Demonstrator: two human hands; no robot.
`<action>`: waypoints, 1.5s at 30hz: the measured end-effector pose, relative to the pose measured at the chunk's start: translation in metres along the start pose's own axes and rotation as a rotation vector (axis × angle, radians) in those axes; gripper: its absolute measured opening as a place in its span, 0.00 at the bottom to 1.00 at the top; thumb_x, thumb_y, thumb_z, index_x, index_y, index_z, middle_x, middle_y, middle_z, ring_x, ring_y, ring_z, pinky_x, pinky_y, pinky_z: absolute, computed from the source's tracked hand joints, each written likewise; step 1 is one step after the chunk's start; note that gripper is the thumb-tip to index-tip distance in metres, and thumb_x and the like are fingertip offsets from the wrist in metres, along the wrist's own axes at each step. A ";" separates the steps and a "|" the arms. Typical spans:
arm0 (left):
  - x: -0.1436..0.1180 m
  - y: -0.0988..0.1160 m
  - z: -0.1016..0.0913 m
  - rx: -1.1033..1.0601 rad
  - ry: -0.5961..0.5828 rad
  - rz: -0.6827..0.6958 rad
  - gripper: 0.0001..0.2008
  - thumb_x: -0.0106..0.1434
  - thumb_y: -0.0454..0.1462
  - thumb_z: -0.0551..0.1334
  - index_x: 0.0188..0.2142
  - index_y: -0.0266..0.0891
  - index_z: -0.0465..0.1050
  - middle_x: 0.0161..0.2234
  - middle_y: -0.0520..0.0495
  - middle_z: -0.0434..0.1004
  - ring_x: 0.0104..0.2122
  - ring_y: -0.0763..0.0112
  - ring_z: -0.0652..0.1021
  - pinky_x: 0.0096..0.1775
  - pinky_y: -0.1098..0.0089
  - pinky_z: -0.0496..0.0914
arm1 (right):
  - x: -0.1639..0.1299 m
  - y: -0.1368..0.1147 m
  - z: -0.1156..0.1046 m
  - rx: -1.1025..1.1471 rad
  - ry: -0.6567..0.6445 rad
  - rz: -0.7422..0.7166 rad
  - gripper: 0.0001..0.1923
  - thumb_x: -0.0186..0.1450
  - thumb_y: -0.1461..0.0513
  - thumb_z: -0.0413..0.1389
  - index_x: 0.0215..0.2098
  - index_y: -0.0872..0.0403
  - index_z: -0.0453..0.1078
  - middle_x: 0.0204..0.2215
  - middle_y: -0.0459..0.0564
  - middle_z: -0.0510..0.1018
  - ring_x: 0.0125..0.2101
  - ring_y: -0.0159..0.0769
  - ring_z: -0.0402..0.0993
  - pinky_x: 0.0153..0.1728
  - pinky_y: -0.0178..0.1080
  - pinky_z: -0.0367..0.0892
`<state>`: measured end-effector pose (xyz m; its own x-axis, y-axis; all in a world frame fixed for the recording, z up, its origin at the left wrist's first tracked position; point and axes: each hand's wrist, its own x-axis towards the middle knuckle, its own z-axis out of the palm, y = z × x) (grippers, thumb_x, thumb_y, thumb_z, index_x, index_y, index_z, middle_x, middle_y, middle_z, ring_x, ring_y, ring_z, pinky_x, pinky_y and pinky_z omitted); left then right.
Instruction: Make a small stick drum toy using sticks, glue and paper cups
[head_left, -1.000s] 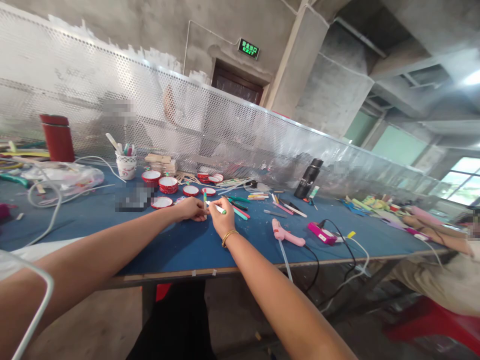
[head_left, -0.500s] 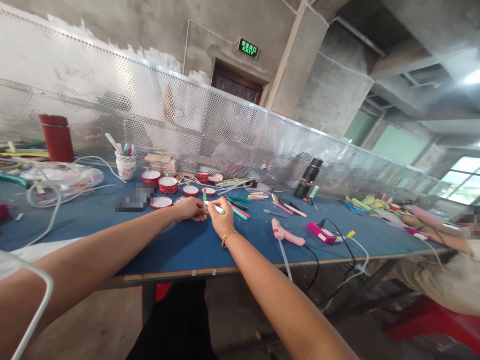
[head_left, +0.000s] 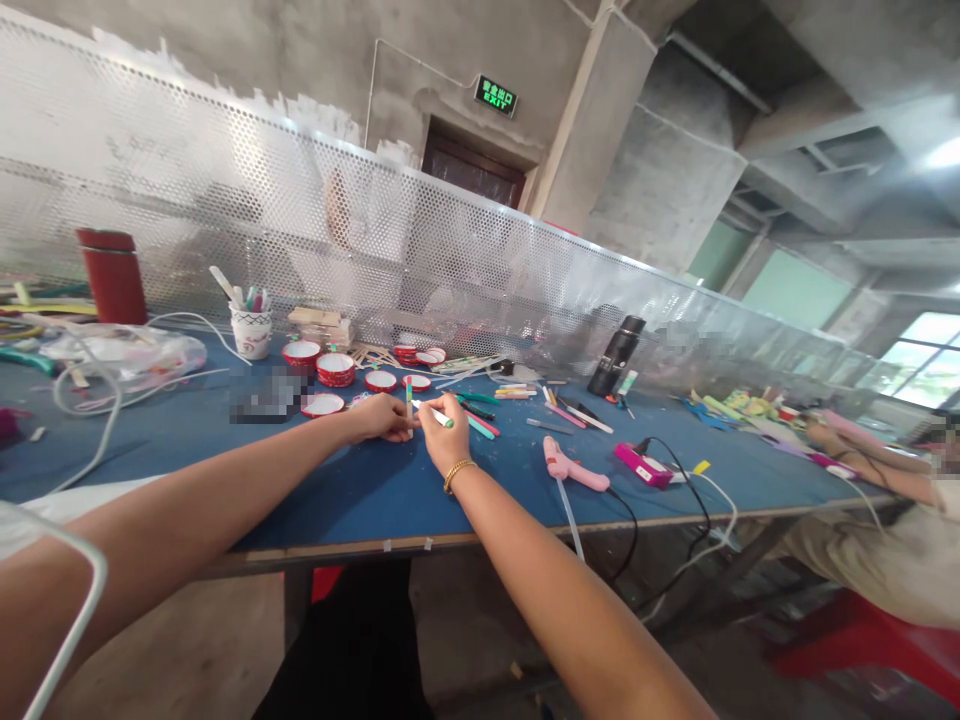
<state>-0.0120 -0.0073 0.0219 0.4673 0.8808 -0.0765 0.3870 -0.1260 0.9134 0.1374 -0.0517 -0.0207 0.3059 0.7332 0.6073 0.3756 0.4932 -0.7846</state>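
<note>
Right hand (head_left: 444,432) pinches a marker (head_left: 435,415); red lids (head_left: 335,369) beyond, glue gun (head_left: 574,467) rightward.

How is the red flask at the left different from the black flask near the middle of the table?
The red flask stands upright at the far left; the black flask leans, further right. The red flask looks wider and squat, the black flask slimmer. Both stand on the blue table near the perforated screen.
</note>
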 end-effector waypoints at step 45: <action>-0.001 0.000 0.002 -0.005 0.027 -0.004 0.15 0.42 0.41 0.80 0.21 0.39 0.76 0.22 0.52 0.81 0.26 0.73 0.80 0.33 0.75 0.75 | -0.001 -0.005 -0.001 -0.013 0.001 0.008 0.08 0.63 0.54 0.56 0.31 0.49 0.68 0.30 0.46 0.80 0.34 0.39 0.76 0.39 0.38 0.70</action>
<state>-0.0110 -0.0088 0.0217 0.4438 0.8935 -0.0694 0.3852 -0.1202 0.9149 0.1367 -0.0553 -0.0173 0.3095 0.7369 0.6010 0.3840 0.4814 -0.7879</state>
